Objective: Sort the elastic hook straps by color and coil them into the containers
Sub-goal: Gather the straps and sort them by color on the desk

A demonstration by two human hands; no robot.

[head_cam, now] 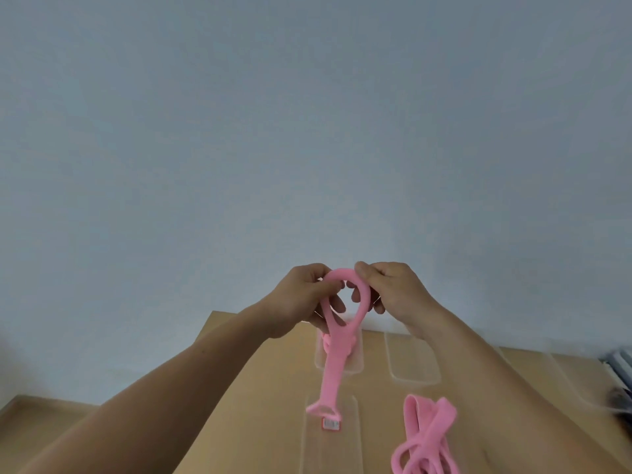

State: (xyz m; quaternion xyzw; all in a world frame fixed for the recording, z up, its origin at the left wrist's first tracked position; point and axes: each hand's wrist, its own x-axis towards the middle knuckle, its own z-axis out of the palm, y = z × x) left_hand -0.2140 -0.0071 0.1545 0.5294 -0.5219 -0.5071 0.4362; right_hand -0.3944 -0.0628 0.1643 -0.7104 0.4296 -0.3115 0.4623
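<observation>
I hold a pink elastic strap [333,357] up in front of the wall, bent into a loop at the top. My left hand [306,302] pinches the loop's left side and my right hand [398,292] pinches its right side. The strap's two ends hang down together to a pink hook [321,409] above the table. A second pink strap [427,439] lies loosely folded on the table at lower right. Clear plastic containers stand on the table: one [355,366] behind the hanging strap with something pink inside, one [413,364] to its right, one [345,446] nearer me.
The light wooden table [273,405] fills the lower frame, and its back edge meets a plain grey-blue wall. A small red-and-white label [331,424] shows in the near container. Dark blurred objects [620,381] lie at the right edge.
</observation>
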